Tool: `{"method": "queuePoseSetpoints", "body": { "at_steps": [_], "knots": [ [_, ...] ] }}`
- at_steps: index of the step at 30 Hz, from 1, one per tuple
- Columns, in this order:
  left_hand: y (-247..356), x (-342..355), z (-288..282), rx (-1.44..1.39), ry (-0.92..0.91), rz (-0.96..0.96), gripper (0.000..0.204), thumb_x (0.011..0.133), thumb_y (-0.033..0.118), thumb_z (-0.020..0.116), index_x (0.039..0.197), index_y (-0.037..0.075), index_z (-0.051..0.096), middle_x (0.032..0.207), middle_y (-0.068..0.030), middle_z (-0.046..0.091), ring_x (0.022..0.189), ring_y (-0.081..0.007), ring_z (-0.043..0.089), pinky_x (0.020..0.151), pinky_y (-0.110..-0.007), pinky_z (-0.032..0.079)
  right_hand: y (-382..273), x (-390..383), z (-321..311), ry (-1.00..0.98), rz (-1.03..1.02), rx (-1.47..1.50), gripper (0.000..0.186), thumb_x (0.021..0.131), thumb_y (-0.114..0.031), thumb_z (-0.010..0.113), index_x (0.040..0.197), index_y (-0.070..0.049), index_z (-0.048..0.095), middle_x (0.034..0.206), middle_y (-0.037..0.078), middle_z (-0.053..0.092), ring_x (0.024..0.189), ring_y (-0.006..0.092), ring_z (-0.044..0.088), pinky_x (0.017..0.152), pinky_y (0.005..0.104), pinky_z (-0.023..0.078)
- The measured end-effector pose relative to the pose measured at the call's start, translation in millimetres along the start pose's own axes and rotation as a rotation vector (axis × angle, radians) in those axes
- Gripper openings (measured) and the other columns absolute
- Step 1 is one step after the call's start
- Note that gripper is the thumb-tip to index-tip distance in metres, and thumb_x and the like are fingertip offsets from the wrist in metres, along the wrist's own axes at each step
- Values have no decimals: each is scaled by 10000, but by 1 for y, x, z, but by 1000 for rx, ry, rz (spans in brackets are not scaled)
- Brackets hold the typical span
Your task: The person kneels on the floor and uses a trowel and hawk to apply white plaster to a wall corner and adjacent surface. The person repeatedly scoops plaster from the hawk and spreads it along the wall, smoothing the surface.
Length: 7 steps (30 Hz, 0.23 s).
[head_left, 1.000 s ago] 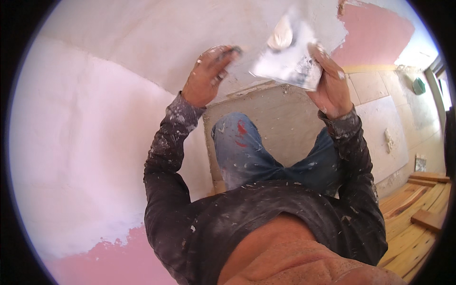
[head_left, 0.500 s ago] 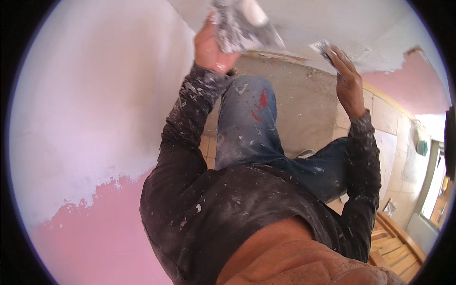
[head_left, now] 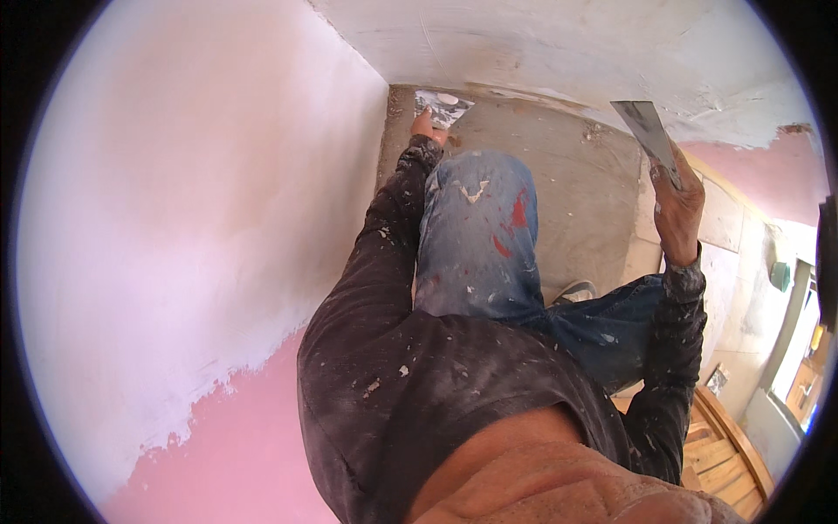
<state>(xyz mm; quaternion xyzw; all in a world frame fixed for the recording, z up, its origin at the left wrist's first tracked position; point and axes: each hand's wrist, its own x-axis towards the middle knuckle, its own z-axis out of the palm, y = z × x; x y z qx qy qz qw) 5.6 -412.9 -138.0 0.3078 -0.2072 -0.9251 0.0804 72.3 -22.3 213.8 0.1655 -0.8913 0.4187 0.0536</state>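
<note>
My left hand [head_left: 429, 130] is closed on the near edge of a flat metal plate [head_left: 452, 113]. Grey-white smears and a pale lump cover the plate, which is low near the corner where both walls meet the floor. On the right, my right hand [head_left: 679, 208] is wrapped around a wide putty knife [head_left: 648, 131]. Its grey blade points up and away, in front of the far wall [head_left: 559, 52]; whether it touches that wall I cannot tell. My fingers hide the knife's handle.
The left wall [head_left: 192, 192] is whitish above and pink [head_left: 236, 445] below, with a ragged border. Bare grey floor [head_left: 576, 192] lies beyond my bent knee [head_left: 480, 227]. At lower right is a slatted wooden piece [head_left: 720, 454]; a green object [head_left: 779, 275] is farther back.
My left hand has lowered the plate from high before the far wall to near the floor corner. My right hand has shifted slightly right and nearer, the knife blade now turned broadly into sight.
</note>
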Motion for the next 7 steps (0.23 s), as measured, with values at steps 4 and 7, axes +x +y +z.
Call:
{"method": "queuePoseSetpoints", "body": {
  "at_steps": [4, 7],
  "knots": [
    [-2, 28, -7, -6, 56, 46, 305, 929, 188, 436, 1128, -34, 500, 1164, -146, 556, 1054, -280, 559, 913, -414, 466, 3, -3, 1, 5, 71, 84, 362, 878, -98, 494, 1225, 4, 508, 1112, 202, 593, 1020, 260, 580, 877, 305, 427],
    [-12, 43, -8, 229, 42, 139, 310, 928, 193, 440, 1140, -26, 497, 1172, -146, 553, 1064, -287, 556, 914, -436, 465, 5, -3, 1, 0, 106, 85, 370, 875, -111, 507, 1226, 4, 509, 1104, 189, 601, 1015, 257, 582, 875, 303, 428]
  ]
}}
